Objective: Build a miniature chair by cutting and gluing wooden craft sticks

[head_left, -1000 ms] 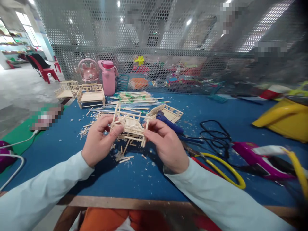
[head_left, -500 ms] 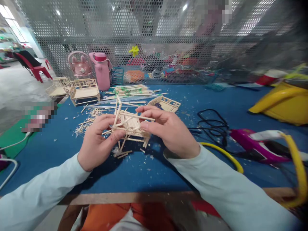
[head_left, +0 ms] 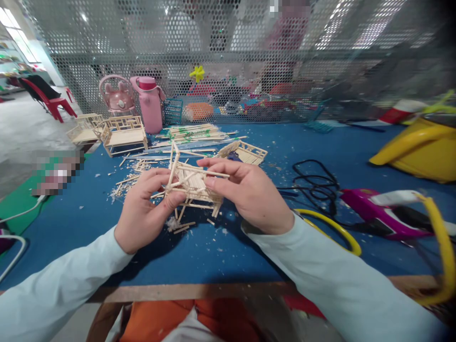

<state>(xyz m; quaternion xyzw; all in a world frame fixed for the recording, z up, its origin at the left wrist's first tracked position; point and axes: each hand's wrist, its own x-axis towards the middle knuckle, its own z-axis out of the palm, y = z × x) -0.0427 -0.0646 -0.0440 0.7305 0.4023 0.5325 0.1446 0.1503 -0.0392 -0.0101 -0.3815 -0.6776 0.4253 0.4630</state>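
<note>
A small frame of pale wooden sticks [head_left: 194, 183] is held up over the blue table, tilted, with a slatted panel in its middle. My left hand [head_left: 144, 204] grips its left side, thumb at the near left corner. On the other side my right hand [head_left: 249, 192] pinches the frame's upper right part between thumb and fingers, close to a long slanting stick. Behind the frame lies another stick piece with a railing [head_left: 247, 153]. Short cut sticks [head_left: 183, 228] rest just below the held frame.
Finished stick benches [head_left: 124, 135] and a pink bottle [head_left: 151, 107] stand back left. Bundled sticks [head_left: 192, 133] lie by the perforated screen [head_left: 213, 28]. To the right are a black cable [head_left: 315, 183], a purple tool [head_left: 388, 213] and a yellow container [head_left: 420, 149].
My right hand has shifted slightly left along the frame. My left hand and the frame look almost the same.
</note>
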